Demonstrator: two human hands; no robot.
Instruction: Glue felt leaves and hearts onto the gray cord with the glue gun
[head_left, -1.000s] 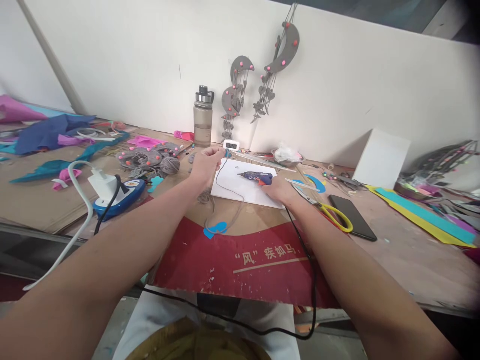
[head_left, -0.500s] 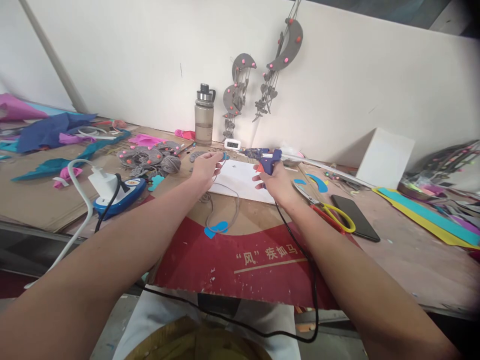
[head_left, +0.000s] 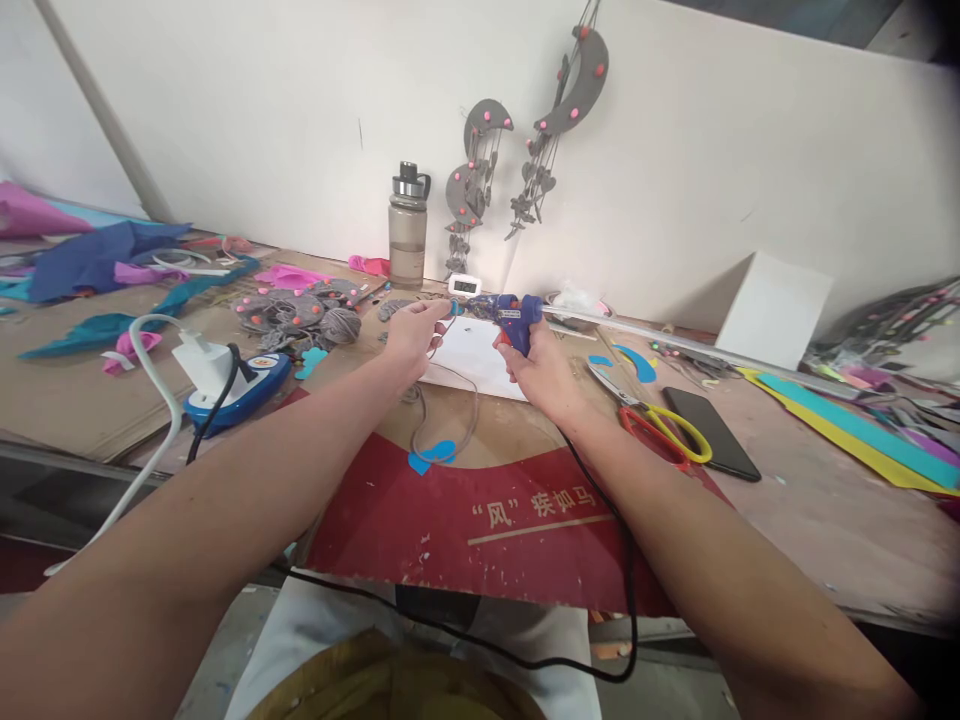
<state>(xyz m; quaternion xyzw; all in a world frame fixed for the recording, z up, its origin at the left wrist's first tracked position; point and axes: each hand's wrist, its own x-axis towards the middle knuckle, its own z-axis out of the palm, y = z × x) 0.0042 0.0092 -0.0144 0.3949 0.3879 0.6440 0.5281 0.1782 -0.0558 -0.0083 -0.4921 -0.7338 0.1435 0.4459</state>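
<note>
My right hand (head_left: 541, 368) is closed round the handle of a blue glue gun (head_left: 517, 322), a long clear glue stick (head_left: 675, 335) poking out behind it. The gun's nozzle points left and meets, or nearly meets, a small blue piece (head_left: 455, 308) pinched in the fingertips of my left hand (head_left: 415, 338). Grey yarn (head_left: 474, 415) trails from the left hand down in a loop over the cardboard. Below both hands lies a white sheet (head_left: 480, 365) with a small dark speck. Under the yarn loop rests a blue cutout (head_left: 433, 457).
Red-and-yellow scissors (head_left: 667, 432) and a black phone (head_left: 712, 434) lie right. Grey moon hangings (head_left: 574, 90) hang on the wall behind a water bottle (head_left: 407, 230) and a small clock (head_left: 465, 286). A blue power strip (head_left: 240, 395) sits left. The gun's black cord (head_left: 628, 570) loops over the front edge.
My right hand has brought the glue gun left, its nozzle now at the blue piece. Its spread fingers have closed round the handle. My left hand has hardly moved.
</note>
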